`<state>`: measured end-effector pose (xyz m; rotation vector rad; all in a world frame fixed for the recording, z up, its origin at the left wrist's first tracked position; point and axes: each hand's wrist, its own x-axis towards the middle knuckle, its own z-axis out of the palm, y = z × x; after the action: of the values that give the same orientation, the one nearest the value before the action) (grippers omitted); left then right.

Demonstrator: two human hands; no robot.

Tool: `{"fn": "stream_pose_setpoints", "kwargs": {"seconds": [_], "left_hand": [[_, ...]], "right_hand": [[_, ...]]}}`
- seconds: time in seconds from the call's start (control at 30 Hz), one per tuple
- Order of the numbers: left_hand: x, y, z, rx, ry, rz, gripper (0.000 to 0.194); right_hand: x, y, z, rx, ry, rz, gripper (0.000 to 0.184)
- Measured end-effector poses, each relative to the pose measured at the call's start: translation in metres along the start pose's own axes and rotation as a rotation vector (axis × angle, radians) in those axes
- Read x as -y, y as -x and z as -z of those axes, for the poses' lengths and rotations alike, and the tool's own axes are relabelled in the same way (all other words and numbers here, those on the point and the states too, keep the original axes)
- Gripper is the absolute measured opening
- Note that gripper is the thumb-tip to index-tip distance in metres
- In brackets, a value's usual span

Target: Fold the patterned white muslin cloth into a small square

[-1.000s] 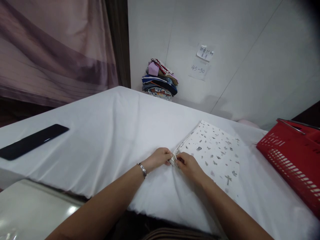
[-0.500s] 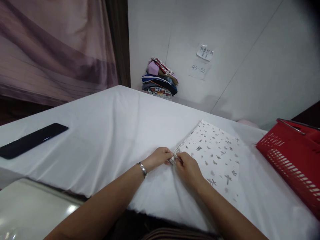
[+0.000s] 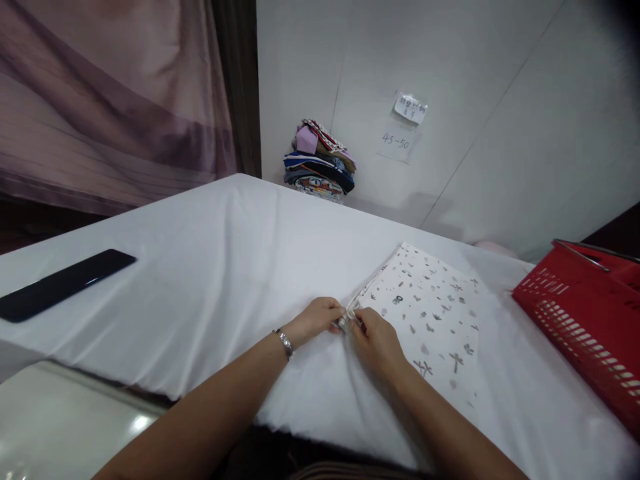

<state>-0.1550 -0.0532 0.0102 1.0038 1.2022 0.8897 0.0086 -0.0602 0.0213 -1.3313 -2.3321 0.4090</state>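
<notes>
A white cloth (image 3: 434, 301) printed with small grey-brown motifs lies folded on the white-covered table (image 3: 320, 247). My left hand (image 3: 321, 316) pinches the cloth's near left corner between thumb and fingers, and a bracelet circles that wrist. Right beside it, my right hand (image 3: 377, 339) grips the same gathered corner with curled fingers. The fabric there is bunched, with whitish strands or folds showing between the two hands. What exactly lies under the fingertips is hidden.
A red plastic basket (image 3: 585, 313) stands at the right. A dark flat object (image 3: 67, 283) lies at the left. Folded fabrics (image 3: 320, 163) are stacked against the wall behind the table. Two paper notes hang on the wall. A glossy pale surface (image 3: 65, 427) shows at lower left.
Both hands stay at the cloth's corner, with only slight finger movement on the bunched fabric. The whole view has shifted a few pixels.
</notes>
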Motion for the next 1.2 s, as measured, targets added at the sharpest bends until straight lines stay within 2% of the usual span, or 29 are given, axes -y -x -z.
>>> {"fn": "stream_pose_setpoints", "kwargs": {"seconds": [0.17, 0.27, 0.33, 0.4, 0.6, 0.7, 0.87, 1.03, 1.2], "left_hand": [[0.0025, -0.0012, 0.0006, -0.044, -0.211, -0.076, 0.018], [0.0029, -0.0006, 0.001, -0.124, -0.433, -0.264, 0.017], [0.0027, 0.0007, 0.0008, -0.145, -0.504, -0.355, 0.016], [0.002, 0.0027, -0.0001, -0.126, -0.479, -0.33, 0.014], [-0.0015, 0.0071, -0.0043, -0.024, -0.279, -0.101, 0.01], [-0.0024, 0.007, -0.0051, -0.008, -0.174, -0.037, 0.009], [-0.0016, 0.0072, -0.005, 0.006, -0.101, -0.043, 0.028], [0.0014, 0.0065, -0.0057, 0.003, -0.194, -0.072, 0.032], [0.0061, 0.0028, -0.0057, -0.081, -0.311, -0.106, 0.032]], "right_hand": [[-0.003, 0.0023, 0.0033, -0.086, -0.07, -0.012, 0.016], [-0.0028, 0.0034, 0.0029, -0.1, -0.063, -0.004, 0.017], [-0.0021, 0.0037, 0.0016, -0.1, -0.049, -0.007, 0.017], [-0.0013, 0.0035, -0.0002, -0.097, -0.033, -0.004, 0.018], [0.0008, 0.0023, -0.0048, -0.057, 0.019, 0.02, 0.018], [0.0023, 0.0025, -0.0052, -0.038, 0.039, 0.027, 0.017], [0.0042, 0.0044, -0.006, -0.051, 0.054, 0.048, 0.015], [0.0027, 0.0061, -0.0051, -0.057, -0.028, 0.055, 0.012], [-0.0012, 0.0062, 0.0, 0.0, -0.196, 0.058, 0.034]]}}
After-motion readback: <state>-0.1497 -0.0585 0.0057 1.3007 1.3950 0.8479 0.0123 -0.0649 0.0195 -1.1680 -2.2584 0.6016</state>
